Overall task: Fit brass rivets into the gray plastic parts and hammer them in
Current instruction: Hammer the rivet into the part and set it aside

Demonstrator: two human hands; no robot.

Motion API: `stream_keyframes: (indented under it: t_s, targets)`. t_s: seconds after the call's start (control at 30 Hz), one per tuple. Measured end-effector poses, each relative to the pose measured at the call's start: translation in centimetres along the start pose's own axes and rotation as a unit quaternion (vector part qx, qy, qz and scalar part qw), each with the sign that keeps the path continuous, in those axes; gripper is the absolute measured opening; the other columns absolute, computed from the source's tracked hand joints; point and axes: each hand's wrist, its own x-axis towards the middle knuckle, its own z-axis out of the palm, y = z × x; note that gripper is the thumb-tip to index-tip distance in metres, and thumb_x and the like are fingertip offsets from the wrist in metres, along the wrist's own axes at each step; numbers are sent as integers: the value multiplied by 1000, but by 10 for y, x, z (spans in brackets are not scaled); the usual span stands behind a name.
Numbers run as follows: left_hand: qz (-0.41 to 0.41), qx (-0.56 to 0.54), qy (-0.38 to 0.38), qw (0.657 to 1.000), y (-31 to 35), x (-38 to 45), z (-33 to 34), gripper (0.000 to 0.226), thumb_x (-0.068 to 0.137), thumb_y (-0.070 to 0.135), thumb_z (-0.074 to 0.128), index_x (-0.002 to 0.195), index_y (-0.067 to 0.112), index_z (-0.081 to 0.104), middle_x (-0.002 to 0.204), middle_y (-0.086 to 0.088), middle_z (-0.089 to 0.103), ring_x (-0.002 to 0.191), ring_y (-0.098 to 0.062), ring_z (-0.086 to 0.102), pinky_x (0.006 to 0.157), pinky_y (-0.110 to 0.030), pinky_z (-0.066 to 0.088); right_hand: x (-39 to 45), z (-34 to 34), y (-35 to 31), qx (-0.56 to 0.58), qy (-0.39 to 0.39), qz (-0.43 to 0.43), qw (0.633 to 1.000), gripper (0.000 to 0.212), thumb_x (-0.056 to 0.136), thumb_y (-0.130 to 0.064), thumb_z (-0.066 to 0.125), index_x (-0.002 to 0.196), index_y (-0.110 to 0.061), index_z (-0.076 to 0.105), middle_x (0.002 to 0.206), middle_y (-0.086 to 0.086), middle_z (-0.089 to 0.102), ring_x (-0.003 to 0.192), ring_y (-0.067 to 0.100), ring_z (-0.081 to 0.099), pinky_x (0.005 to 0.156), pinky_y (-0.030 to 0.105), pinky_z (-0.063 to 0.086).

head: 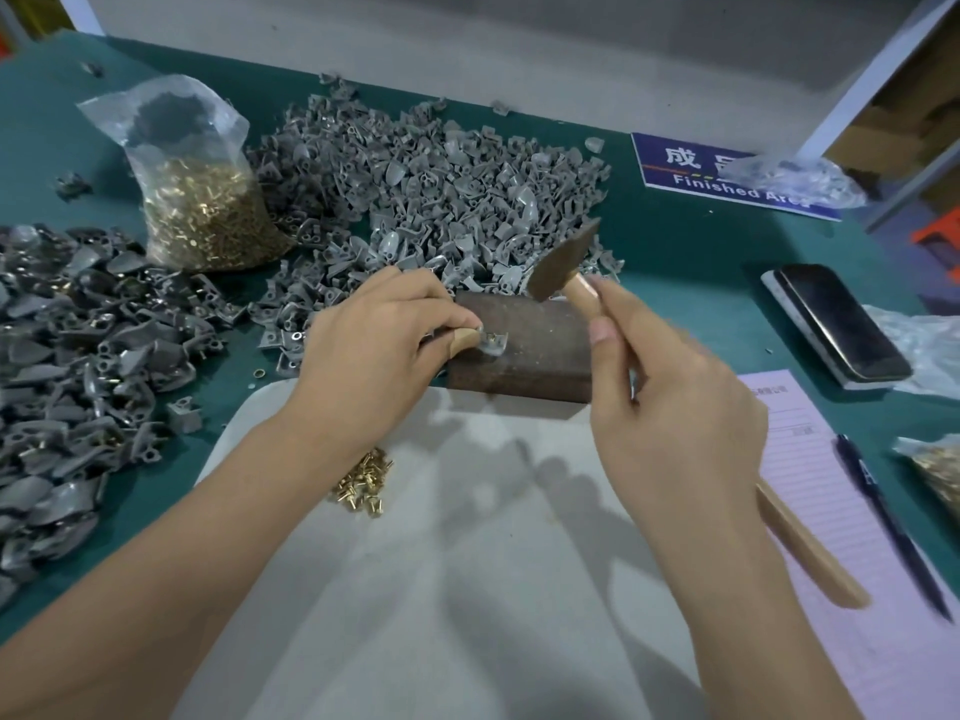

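Two hands show, the left hand [379, 335] and the right hand [670, 387]. One hammer [563, 265], one brown block [524, 350], and one gray part [492, 344] on it. Gray parts lie in two big heaps (too many to count): one at the left edge [67, 366], one toward the far edge [415, 184]. One full bag of brass rivets [202, 200], one loose rivet cluster [363, 483], one phone [836, 324], one pen [888, 522].

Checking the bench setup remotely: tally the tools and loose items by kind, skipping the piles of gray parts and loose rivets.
Hammers: 1
Metal blocks: 1
Bags of brass rivets: 2
Phones: 1
Pens: 1
Pink forms: 1
Total: 7
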Motion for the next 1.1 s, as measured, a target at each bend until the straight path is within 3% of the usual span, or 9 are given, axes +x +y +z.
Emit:
stream_keyframes:
  t_s: [0.2,0.33,0.43,0.53,0.6,0.67,0.8,0.93,1.1]
  targets:
    - [-4,5,-9,1000,2,-1,-2,13,94,40,69,98,33,79,94,15,64,92,-9,55,55,-24,35,4,7,19,25,-19,41,999,32,95,-23,63,126,-30,68,89,-3,62,89,29,57,65,35,37]
    - [-5,15,-11,1000,4,-3,-3,14,96,38,67,100,32,79,95,14,63,93,-9,55,56,-27,41,4,14,26,36,-49,60,996,16,93,-23,64,107,-27,71,92,-4,59,84,25,57,64,34,39]
    - [-12,12,-11,1000,5,-5,-5,15,97,38,66,99,30,79,95,14,62,94,-10,55,60,-30,45,4,16,27,36,-86,64,994,19,97,-27,59,112,-28,71,99,-2,58,91,25,55,70,38,43]
    - [-32,1,-20,999,7,-8,-9,14,97,38,65,99,31,78,98,14,61,99,-8,53,65,-32,48,6,13,20,11,-47,23,999,20,100,-32,59,112,-25,72,103,2,65,102,33,52,82,43,40]
    - [-33,-12,-14,999,11,-10,-14,13,97,37,66,98,30,76,100,15,61,100,-7,54,66,-34,51,8,7,8,39,-8,-32,999,21,99,-35,62,115,-27,72,105,-6,68,102,29,53,86,43,42]
    - [-38,-29,7,999,14,-15,-24,11,96,37,65,97,31,75,101,16,61,100,-7,56,66,-32,50,7,7,-5,111,-32,-83,990,23,94,-39,64,113,-30,73,94,-17,68,95,22,58,85,47,47]
    - [-59,-80,23,995,16,-42,-45,6,93,37,66,96,35,71,101,20,59,95,1,57,68,-32,54,-10,18,-41,292,-91,-63,950,16,88,-31,74,103,-36,73,87,-23,68,90,12,66,83,42,55]
    - [-121,-79,50,988,6,-76,-69,6,91,35,68,97,36,70,100,21,57,94,5,53,69,-31,51,-22,32,-78,317,-160,-51,933,17,89,-18,76,102,-28,73,91,-13,73,92,8,68,86,37,56]
    - [-169,10,105,980,-24,-114,-109,12,93,36,68,99,27,73,95,15,59,100,-12,49,72,-28,48,-23,48,-142,342,-247,-92,902,15,89,-17,77,99,-28,73,84,-16,71,87,2,66,75,16,49]
